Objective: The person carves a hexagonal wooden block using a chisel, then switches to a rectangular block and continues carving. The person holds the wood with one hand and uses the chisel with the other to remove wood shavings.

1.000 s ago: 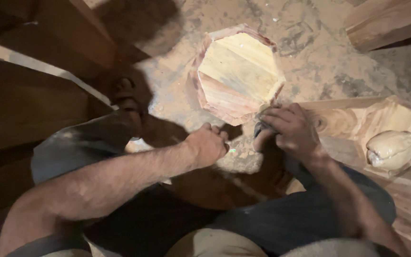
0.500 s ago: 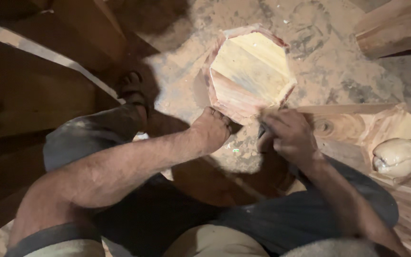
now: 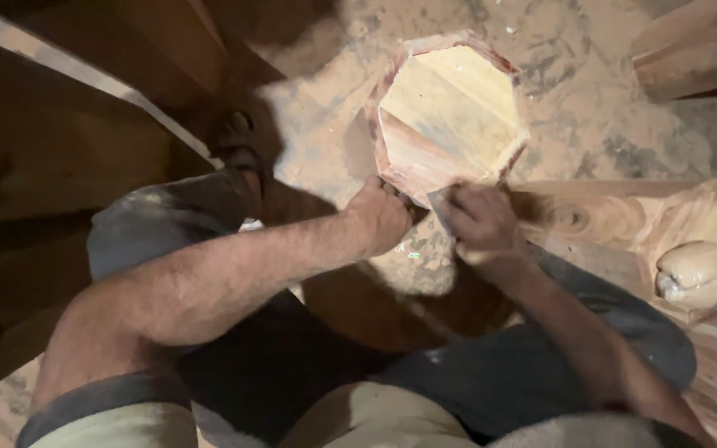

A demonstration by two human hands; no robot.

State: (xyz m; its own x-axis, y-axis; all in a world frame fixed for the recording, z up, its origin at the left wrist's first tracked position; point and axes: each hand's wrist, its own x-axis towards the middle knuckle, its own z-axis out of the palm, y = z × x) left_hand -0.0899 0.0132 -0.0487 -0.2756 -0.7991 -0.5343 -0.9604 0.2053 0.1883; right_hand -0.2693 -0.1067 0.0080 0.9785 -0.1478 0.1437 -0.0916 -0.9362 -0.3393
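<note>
An octagonal pale wooden block (image 3: 450, 112) with reddish edges stands on the dusty floor in front of me. My left hand (image 3: 382, 217) grips its lower left edge. My right hand (image 3: 479, 222) is closed around a small flat grey piece (image 3: 440, 202), held against the block's lower edge. What that piece is, I cannot tell. My knees in dark trousers frame the lower part of the view.
Sawdust covers the floor (image 3: 591, 124). A carved wooden piece (image 3: 690, 241) with a rounded pale knob lies at the right. A timber block (image 3: 695, 50) sits at top right. Dark wooden beams (image 3: 68, 124) fill the left. A sandalled foot (image 3: 242, 149) rests by them.
The view has shifted, so the block now sits higher and more to the right. Both hands stay at its lower edge, the left hand moving up onto the block.
</note>
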